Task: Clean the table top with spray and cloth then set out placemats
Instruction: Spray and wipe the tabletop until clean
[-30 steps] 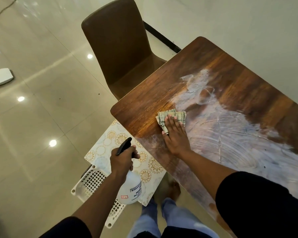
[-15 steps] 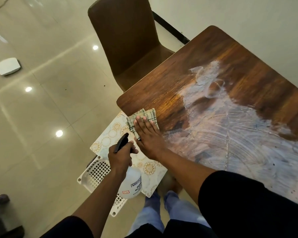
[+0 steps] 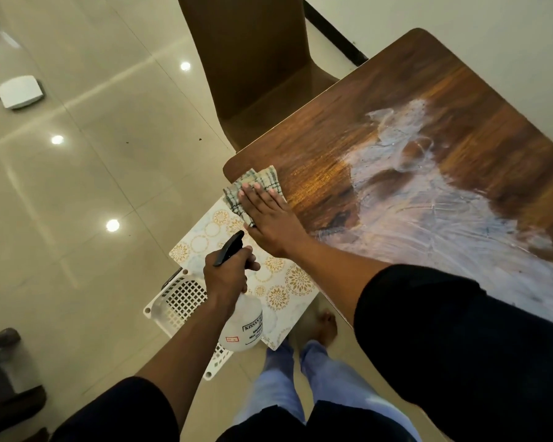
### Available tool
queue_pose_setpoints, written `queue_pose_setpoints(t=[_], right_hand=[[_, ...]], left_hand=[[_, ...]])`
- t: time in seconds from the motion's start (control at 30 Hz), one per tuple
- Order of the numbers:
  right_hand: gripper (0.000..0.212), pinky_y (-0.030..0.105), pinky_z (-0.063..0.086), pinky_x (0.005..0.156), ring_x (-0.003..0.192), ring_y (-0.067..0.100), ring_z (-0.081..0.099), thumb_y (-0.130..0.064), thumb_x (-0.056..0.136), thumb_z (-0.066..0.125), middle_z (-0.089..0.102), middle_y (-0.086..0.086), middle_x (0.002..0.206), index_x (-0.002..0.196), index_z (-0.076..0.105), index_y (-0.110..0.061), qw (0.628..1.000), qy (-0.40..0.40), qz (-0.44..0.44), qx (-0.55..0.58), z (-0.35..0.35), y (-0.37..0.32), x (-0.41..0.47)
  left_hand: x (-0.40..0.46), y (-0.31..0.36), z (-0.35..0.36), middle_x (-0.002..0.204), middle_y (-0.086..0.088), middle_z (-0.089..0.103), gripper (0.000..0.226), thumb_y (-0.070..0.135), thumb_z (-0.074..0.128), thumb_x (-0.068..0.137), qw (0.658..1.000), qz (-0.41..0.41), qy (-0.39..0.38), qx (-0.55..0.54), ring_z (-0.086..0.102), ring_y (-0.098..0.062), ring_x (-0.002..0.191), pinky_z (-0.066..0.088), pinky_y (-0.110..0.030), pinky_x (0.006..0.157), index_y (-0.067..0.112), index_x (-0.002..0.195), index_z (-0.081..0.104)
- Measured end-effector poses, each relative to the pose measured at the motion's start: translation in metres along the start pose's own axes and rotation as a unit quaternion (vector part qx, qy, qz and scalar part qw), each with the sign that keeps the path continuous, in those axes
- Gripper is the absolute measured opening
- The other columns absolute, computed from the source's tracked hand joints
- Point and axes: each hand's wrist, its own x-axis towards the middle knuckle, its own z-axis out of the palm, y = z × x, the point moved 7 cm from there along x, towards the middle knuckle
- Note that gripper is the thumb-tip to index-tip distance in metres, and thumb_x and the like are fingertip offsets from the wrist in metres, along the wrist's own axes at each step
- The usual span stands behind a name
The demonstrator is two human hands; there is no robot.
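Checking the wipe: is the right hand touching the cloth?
Touching. The head view shows the right hand lying flat, fingers straight, on the cloth at the table corner.

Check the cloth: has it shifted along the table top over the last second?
Yes. The cloth, under the flat right hand, slid from the wet streaks out to the table corner.

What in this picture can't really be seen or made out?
All in the head view:
- Spray bottle: label print too small to read in full; the left hand covers its neck.
- Checked cloth: partly under the flat right hand.
- Patterned placemat: how many are stacked cannot be told; the arms and the table hide parts.
- White basket: contents hidden by placemat and arm.
- Table's right end: cut off by the frame edge.
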Motion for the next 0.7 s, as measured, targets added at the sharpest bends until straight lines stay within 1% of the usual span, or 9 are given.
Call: queue_pose_setpoints(t=[0.1,0.2,0.23,0.3,0.4,0.47,0.53,0.6,0.7], right_hand=[[0.069,0.043,0.0,0.13,0.161,0.021,-0.009,-0.046,0.109,0.022,-0.005,0.003,0.175,0.167,0.001,-0.016,0.999,0.027,-0.021,-0.006,0.015,0.004,-0.051],[0.068,0.045,0.004,0.131,0.161,0.019,-0.009,-0.045,0.111,0.026,-0.007,0.001,0.175,0.167,-0.001,-0.017,0.999,0.034,-0.017,-0.005,0.029,0.015,-0.105],[0.068,0.045,0.007,0.13,0.161,0.019,-0.008,-0.046,0.111,0.027,-0.007,0.001,0.175,0.167,-0.001,-0.018,0.999,0.034,-0.01,-0.009,0.034,0.019,-0.122],[0.069,0.047,0.013,0.129,0.161,0.02,-0.004,-0.047,0.11,0.029,-0.004,0.002,0.175,0.167,0.002,-0.018,0.999,0.041,0.011,-0.011,0.042,0.028,-0.153],[0.071,0.05,0.022,0.127,0.162,0.021,0.002,-0.044,0.109,0.038,0.001,0.003,0.175,0.167,0.008,-0.017,0.996,0.057,0.069,-0.004,0.052,0.04,-0.19],[0.074,0.05,0.025,0.125,0.162,0.022,0.004,-0.039,0.106,0.046,0.003,0.003,0.175,0.167,0.011,-0.016,0.991,0.066,0.12,0.008,0.056,0.041,-0.202],[0.073,0.05,0.022,0.127,0.161,0.022,0.005,-0.041,0.106,0.044,0.005,0.004,0.175,0.167,0.013,-0.015,0.983,0.077,0.164,0.017,0.057,0.034,-0.2],[0.072,0.048,0.013,0.129,0.162,0.023,0.004,-0.044,0.108,0.04,0.005,0.006,0.175,0.167,0.013,-0.014,0.979,0.086,0.185,0.024,0.055,0.026,-0.187],[0.075,0.047,0.007,0.129,0.161,0.024,-0.002,-0.042,0.107,0.041,0.001,0.007,0.175,0.167,0.008,-0.012,0.984,0.082,0.156,0.029,0.045,0.015,-0.149]], left_hand=[[-0.004,-0.006,0.005,0.062,-0.005,0.072,0.045,0.012,0.071,0.1,1.0,-0.007,-0.018,0.02,0.058,-0.036,0.07,0.038,-0.03,0.05,0.036,0.064,0.08],[-0.007,-0.012,0.012,0.067,-0.013,0.074,0.024,0.013,0.072,0.1,0.998,-0.009,-0.045,0.035,0.055,-0.038,0.067,0.038,-0.031,0.048,0.014,0.078,0.081],[-0.01,-0.013,0.014,0.068,-0.014,0.074,0.023,0.013,0.072,0.101,0.998,-0.007,-0.054,0.036,0.054,-0.038,0.066,0.038,-0.032,0.048,0.014,0.079,0.081],[-0.015,-0.012,0.019,0.069,-0.016,0.074,0.033,0.012,0.071,0.101,0.997,0.001,-0.065,0.042,0.054,-0.036,0.063,0.039,-0.034,0.05,0.028,0.074,0.081],[-0.022,-0.013,0.026,0.07,-0.017,0.074,0.035,0.012,0.071,0.102,0.996,-0.001,-0.086,0.04,0.052,-0.034,0.059,0.039,-0.034,0.052,0.028,0.072,0.08],[-0.024,-0.015,0.028,0.069,-0.016,0.073,0.042,0.011,0.07,0.102,0.994,-0.002,-0.096,0.042,0.05,-0.033,0.059,0.038,-0.032,0.049,0.034,0.069,0.082],[-0.026,-0.015,0.027,0.068,-0.017,0.073,0.039,0.011,0.07,0.102,0.994,-0.002,-0.1,0.043,0.049,-0.033,0.059,0.037,-0.031,0.049,0.032,0.072,0.082],[-0.027,-0.013,0.025,0.068,-0.018,0.073,0.035,0.011,0.071,0.101,0.994,-0.003,-0.1,0.041,0.047,-0.031,0.055,0.036,-0.031,0.05,0.027,0.073,0.082],[-0.027,-0.008,0.022,0.069,-0.019,0.072,0.052,0.009,0.07,0.101,0.994,0.011,-0.099,0.045,0.052,-0.03,0.056,0.037,-0.031,0.049,0.045,0.066,0.081]])
